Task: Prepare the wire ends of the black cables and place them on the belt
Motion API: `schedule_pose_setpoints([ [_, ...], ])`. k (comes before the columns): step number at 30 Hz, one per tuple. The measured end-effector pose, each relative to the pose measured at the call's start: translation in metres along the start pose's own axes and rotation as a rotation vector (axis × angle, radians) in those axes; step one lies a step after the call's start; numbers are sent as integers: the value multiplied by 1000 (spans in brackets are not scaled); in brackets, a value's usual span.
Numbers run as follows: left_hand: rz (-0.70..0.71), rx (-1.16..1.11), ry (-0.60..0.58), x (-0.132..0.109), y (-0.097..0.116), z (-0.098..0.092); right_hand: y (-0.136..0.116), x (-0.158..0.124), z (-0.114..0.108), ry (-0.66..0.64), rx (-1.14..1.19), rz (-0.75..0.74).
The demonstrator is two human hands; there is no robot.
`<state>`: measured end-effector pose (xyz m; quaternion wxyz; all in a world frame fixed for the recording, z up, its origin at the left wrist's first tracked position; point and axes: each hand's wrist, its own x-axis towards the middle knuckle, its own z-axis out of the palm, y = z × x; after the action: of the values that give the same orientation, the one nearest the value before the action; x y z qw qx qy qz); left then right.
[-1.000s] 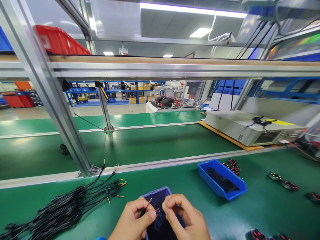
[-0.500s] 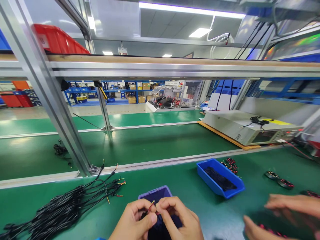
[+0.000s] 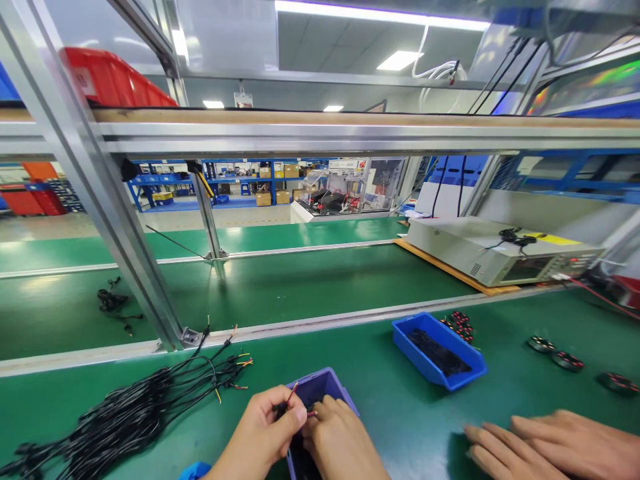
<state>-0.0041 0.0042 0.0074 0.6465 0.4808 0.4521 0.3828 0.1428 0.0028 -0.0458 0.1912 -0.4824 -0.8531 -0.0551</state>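
Note:
My left hand (image 3: 263, 430) is closed, pinching a black cable's end between thumb and fingers; a thin red-and-yellow wire (image 3: 293, 392) sticks up from the pinch. Over the purple bin (image 3: 346, 393) is my right hand (image 3: 337, 433), its fingers pointing down inside and the tips hidden. Another reddish wire end (image 3: 313, 414) shows between the two hands. Dark pieces (image 3: 303, 460) lie in the bin, too shaded to name. To the left lies a bundle of black cables (image 3: 125, 413) with bare coloured wire ends.
A blue bin (image 3: 407, 347) with black pieces stands to the right, near round parts with red-and-black rims (image 3: 567, 361). Another person's hands (image 3: 555, 440) rest at lower right. Behind are a metal post (image 3: 115, 200) and a grey instrument (image 3: 450, 243). Something blue (image 3: 195, 471) shows at the bottom edge.
My right hand has moved away from the left fingertips and down into the purple bin. My left hand keeps its pinch. The other person's hands have shifted left and lie flatter.

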Motion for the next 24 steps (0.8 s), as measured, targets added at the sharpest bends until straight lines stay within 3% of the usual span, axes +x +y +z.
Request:
schedule_pose_setpoints([
  [5,41,4,-13,4,-5,-2,15,-7,-38,-18,177,37],
  [10,46,0,-2,5,-9,-4,20,-5,-64,162,580,112],
  [16,67,-6,20,4,-7,-3,17,-3,-73,311,790,133],
  [24,73,-15,17,4,-7,-4,16,-6,-76,219,816,158],
])
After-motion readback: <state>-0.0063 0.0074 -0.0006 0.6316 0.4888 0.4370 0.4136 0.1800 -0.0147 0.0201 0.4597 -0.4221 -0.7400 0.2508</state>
